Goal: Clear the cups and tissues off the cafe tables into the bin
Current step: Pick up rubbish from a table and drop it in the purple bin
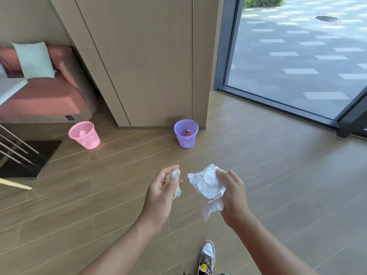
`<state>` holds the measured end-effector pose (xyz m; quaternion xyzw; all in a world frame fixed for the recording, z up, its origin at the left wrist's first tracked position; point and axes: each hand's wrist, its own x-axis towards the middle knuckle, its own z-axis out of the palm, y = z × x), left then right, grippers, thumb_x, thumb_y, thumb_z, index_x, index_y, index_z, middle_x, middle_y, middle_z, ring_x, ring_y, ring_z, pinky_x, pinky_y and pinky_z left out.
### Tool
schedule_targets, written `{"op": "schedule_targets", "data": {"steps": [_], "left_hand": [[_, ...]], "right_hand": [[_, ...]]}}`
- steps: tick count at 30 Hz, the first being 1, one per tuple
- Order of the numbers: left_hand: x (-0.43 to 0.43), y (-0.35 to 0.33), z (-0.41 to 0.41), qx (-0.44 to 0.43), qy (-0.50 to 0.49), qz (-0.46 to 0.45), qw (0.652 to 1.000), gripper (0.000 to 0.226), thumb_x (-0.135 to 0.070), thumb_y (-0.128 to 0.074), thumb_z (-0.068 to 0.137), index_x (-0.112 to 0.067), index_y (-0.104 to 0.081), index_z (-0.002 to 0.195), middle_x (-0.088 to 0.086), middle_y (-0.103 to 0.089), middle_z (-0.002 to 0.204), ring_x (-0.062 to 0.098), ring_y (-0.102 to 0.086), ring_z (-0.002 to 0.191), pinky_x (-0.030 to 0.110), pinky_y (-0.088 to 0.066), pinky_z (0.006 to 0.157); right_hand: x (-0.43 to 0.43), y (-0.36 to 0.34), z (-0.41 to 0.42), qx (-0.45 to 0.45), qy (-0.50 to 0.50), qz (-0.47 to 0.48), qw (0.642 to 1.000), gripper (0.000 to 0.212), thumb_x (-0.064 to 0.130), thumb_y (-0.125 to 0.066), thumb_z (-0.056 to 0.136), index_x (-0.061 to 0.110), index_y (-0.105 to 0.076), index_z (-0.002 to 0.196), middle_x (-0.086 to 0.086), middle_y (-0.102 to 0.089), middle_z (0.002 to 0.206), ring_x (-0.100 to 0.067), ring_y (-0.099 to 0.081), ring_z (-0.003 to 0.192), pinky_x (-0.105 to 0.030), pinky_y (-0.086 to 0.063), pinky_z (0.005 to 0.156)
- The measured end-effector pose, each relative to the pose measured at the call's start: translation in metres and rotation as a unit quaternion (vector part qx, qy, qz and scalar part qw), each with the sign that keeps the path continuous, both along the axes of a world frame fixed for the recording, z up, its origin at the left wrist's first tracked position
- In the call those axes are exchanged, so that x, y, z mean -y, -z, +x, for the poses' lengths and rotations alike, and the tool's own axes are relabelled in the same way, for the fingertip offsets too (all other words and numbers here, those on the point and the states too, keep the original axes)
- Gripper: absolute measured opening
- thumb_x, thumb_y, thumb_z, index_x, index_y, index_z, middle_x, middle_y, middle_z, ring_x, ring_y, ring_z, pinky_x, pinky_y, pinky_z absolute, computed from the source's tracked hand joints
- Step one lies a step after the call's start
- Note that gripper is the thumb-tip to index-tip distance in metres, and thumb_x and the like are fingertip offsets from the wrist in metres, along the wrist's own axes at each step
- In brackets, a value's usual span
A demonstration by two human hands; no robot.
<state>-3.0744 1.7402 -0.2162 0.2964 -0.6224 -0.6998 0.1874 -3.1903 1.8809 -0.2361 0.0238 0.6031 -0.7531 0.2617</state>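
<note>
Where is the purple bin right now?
In the head view the purple bin stands on the floor near the middle of the frame, at the foot of the wood-panelled wall, to the right of the pink bin.

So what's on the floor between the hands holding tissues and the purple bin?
Nothing. In the head view only bare wooden floor lies between the purple bin and the left hand and right hand.

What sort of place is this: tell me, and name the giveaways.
Probably a cafe seating area: a cushioned pink bench with a pillow, and a glass door onto paving.
</note>
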Motion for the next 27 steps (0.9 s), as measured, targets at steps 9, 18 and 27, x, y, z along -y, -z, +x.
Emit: {"op": "schedule_targets", "data": {"steps": [9,18,27], "left_hand": [[0.055,0.001,-0.153,-0.002,-0.026,0.018,0.999,0.019,-0.024,-0.06,0.102,-0.03,-0.068,0.118,-0.007,-0.066,0.089,0.018,-0.071,0.105,0.011,-0.042,0.057],[0.161,0.032,-0.289,-0.001,-0.033,0.04,0.999,0.017,-0.022,-0.06,0.103,-0.029,-0.07,0.115,-0.009,-0.067,0.089,0.011,-0.071,0.098,0.011,-0.043,0.054],[0.325,0.047,-0.427,0.011,0.012,0.051,0.999,0.018,-0.018,-0.056,0.105,-0.02,-0.066,0.12,0.007,-0.061,0.086,0.008,-0.067,0.09,0.011,-0.042,0.054]], "right_hand": [[0.062,-0.013,-0.154,-0.001,-0.03,0.032,0.999,0.047,0.031,-0.066,0.08,-0.013,-0.053,0.091,-0.008,-0.05,0.08,-0.02,-0.053,0.071,-0.029,-0.042,0.061],[0.153,0.019,-0.284,0.006,-0.011,0.078,0.997,0.019,0.007,-0.057,0.1,-0.01,-0.061,0.091,0.001,-0.052,0.065,-0.01,-0.054,0.054,-0.019,-0.044,0.045],[0.302,0.029,-0.413,0.033,0.026,0.116,0.992,0.031,0.017,-0.065,0.096,-0.013,-0.058,0.101,-0.007,-0.058,0.075,-0.027,-0.056,0.063,-0.032,-0.044,0.048]]}}
